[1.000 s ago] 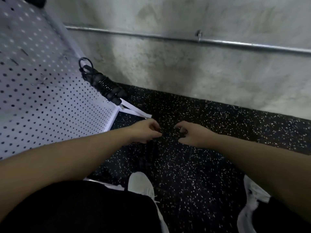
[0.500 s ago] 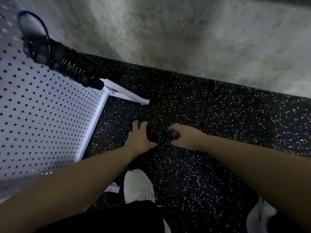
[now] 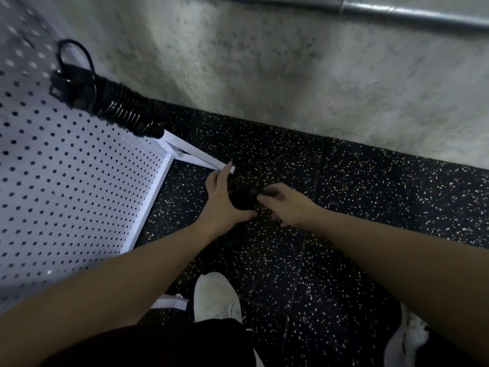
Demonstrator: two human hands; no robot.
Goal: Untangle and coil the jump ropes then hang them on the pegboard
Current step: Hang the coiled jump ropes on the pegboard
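Note:
A black jump rope bundle (image 3: 244,198) sits low between my two hands, dark against the speckled floor and hard to make out. My left hand (image 3: 222,200) cups its left side with fingers stretched forward and thumb under it. My right hand (image 3: 287,203) pinches the bundle's right side with curled fingers. A coiled black jump rope (image 3: 119,107) hangs on the white pegboard (image 3: 68,176) at the left, its loop hooked near the board's right edge.
The pegboard's white foot (image 3: 201,157) juts out on the floor just beyond my left fingertips. A grey concrete wall (image 3: 291,75) with a metal pipe (image 3: 397,11) stands behind. My white shoes (image 3: 215,296) stand on the black speckled floor (image 3: 330,260).
The view shifted down and then back up. My left hand went from curled fingers to fingers stretched forward beside the bundle; my right hand stays pinched on it.

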